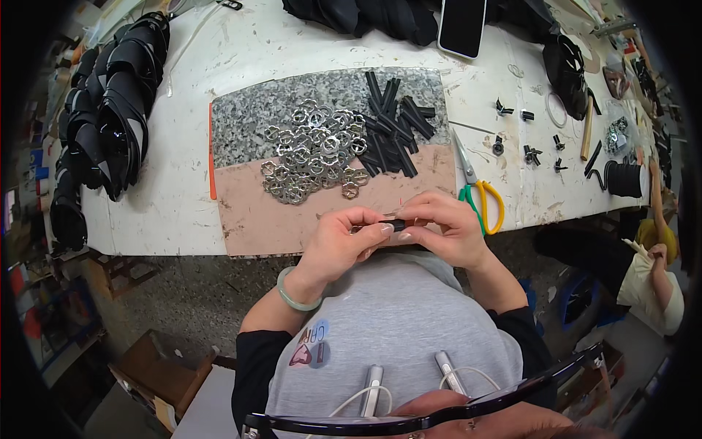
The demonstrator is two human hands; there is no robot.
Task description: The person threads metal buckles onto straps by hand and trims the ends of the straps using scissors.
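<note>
My left hand (342, 240) and my right hand (447, 228) meet over the near edge of the work board, thumbs and fingers pinched together. Between them is a short black strip (395, 224), gripped from both sides. A thin metallic edge shows above it, but the fingers hide most of that piece. Just beyond my hands lies a heap of silver ring-shaped buckles (314, 157). To its right, several similar black strips (395, 132) are piled loosely. The board (252, 208) under them is part speckled grey, part pinkish brown.
Scissors (479, 194) with green and yellow handles lie by my right hand. Small black pieces (532, 155), a hammer (587, 130) and a black cord spool (625, 179) are farther right. Stacked black parts (117, 110) stand left; a phone (461, 28) lies at the back. Another person (654, 282) is at right.
</note>
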